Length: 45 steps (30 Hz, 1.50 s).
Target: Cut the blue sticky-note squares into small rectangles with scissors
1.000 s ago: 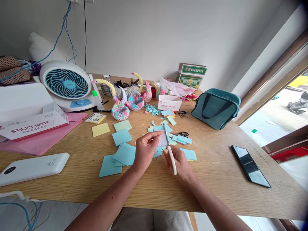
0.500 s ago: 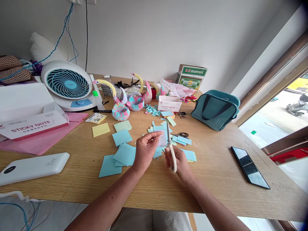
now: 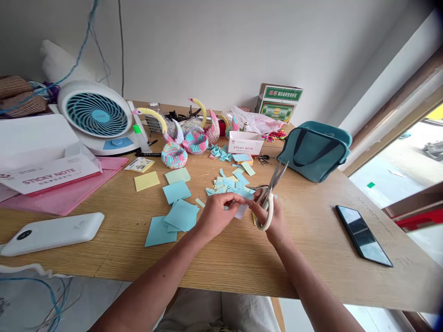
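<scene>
My left hand [image 3: 219,211] pinches a small pale lilac slip of paper [image 3: 241,211] over the middle of the table. White-handled scissors [image 3: 268,207] hang on my right hand [image 3: 275,216], their blades parted and pointing up and away. The fingertips of my right hand meet the paper beside my left fingers. Cut blue and pale green paper pieces [image 3: 221,183] lie in a loose pile just beyond both hands. Larger blue sticky notes [image 3: 182,216] rest to the left of my left hand.
Folded-paper swans [image 3: 174,156] stand behind the notes, near a small sticky note box [image 3: 245,144]. A fan [image 3: 97,115], larger box [image 3: 51,173] and white power bank [image 3: 55,234] are at left. A teal bag [image 3: 313,152] and phone [image 3: 363,235] are at right.
My right hand has moved right and the scissors have swung away from the paper, blades now angled to the right. My right fingertips have come to the paper. The view has shifted slightly.
</scene>
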Motion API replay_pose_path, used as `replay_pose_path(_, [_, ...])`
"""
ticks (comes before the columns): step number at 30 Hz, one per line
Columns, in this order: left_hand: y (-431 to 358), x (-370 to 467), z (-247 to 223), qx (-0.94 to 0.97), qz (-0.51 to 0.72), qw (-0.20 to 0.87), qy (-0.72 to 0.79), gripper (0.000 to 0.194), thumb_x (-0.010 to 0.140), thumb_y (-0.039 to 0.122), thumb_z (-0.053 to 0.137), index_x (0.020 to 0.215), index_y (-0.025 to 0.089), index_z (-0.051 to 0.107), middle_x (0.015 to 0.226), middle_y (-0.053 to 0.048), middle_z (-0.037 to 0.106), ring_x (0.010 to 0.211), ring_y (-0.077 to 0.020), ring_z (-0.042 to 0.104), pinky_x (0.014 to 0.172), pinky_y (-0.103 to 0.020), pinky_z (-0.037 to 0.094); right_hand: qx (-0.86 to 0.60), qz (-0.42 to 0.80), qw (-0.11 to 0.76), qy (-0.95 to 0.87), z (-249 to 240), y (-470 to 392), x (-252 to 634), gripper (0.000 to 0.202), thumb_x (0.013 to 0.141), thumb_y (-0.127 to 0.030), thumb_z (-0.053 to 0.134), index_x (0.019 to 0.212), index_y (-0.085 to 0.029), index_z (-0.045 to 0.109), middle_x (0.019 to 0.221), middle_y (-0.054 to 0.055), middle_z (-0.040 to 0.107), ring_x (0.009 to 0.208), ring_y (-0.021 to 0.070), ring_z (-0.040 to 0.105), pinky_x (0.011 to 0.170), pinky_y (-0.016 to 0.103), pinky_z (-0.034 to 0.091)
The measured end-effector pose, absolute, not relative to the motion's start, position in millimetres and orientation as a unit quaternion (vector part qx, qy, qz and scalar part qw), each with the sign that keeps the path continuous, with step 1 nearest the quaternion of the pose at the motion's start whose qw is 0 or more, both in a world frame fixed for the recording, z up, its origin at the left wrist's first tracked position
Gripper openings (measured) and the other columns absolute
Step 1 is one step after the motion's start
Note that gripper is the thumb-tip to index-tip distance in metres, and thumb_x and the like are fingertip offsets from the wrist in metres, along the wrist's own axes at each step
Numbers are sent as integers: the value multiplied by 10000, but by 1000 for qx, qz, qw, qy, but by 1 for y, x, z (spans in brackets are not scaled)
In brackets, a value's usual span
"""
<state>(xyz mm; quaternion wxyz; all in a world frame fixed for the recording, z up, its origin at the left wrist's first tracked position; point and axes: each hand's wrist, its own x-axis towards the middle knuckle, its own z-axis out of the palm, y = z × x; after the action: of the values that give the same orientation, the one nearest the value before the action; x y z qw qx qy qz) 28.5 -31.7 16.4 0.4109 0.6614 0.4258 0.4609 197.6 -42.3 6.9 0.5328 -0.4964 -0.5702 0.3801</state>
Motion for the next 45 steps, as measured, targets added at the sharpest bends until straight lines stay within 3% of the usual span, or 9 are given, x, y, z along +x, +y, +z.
replay_pose_path(9, [-30,20,20,719,413,397,394,141,801,129,542,754,190,660,724,5,669,687,-132,595,648,-224,425,-515,425,475,-573,2,-42,200,410,721,-505,732,909,-227,496,613,-50,480,524,130,418,479,272,352])
replay_pose_path(11, [-29,20,19,688,437,428,391,74,792,148,582,835,204,602,733,20,658,689,-131,608,654,-222,431,-508,425,488,-568,6,-43,198,399,731,-516,706,889,-235,471,601,-62,451,504,121,394,474,272,332])
replay_pose_path(15, [-25,23,16,608,436,521,411,338,781,220,655,1092,227,523,750,26,698,596,-134,602,566,-223,411,-516,405,514,-553,8,-46,192,345,750,-468,675,893,-238,461,612,-60,450,521,125,412,501,280,343])
replay_pose_path(21, [-26,27,18,551,448,590,384,280,758,365,736,936,167,652,864,-36,710,716,-145,616,627,-236,441,-531,363,534,-549,1,-47,188,309,787,-447,644,916,-240,454,628,-59,452,534,133,444,523,289,364])
replay_pose_path(24, [-29,31,16,515,467,608,384,295,731,412,782,856,165,679,766,-2,654,659,-120,565,592,-227,409,-539,342,537,-551,-4,-48,186,294,814,-444,629,930,-243,449,623,-62,452,527,131,430,532,290,364])
replay_pose_path(28, [-30,36,11,419,476,666,394,320,655,398,852,782,173,663,701,18,637,616,-101,545,599,-227,431,-534,344,542,-550,-6,-49,184,288,826,-439,630,927,-245,444,614,-68,442,518,126,413,528,288,355])
replay_pose_path(36, [-32,42,11,328,502,699,389,336,583,344,899,821,179,729,865,-31,738,769,-136,653,719,-260,536,-539,326,540,-557,-3,-50,182,297,833,-455,625,925,-242,439,626,-61,445,548,132,429,558,289,388])
replay_pose_path(40, [-25,31,20,361,522,655,411,368,571,333,881,859,146,750,838,-52,740,754,-155,664,712,-283,564,-516,386,489,-588,2,-52,187,335,859,-518,630,914,-226,477,713,-19,533,640,148,479,605,291,407])
replay_pose_path(45, [-16,12,35,344,566,612,431,332,513,282,877,725,125,677,718,-12,679,675,-133,636,668,-306,604,-483,434,356,-672,2,-54,196,417,951,-609,468,877,-201,513,782,5,520,700,152,438,631,293,356])
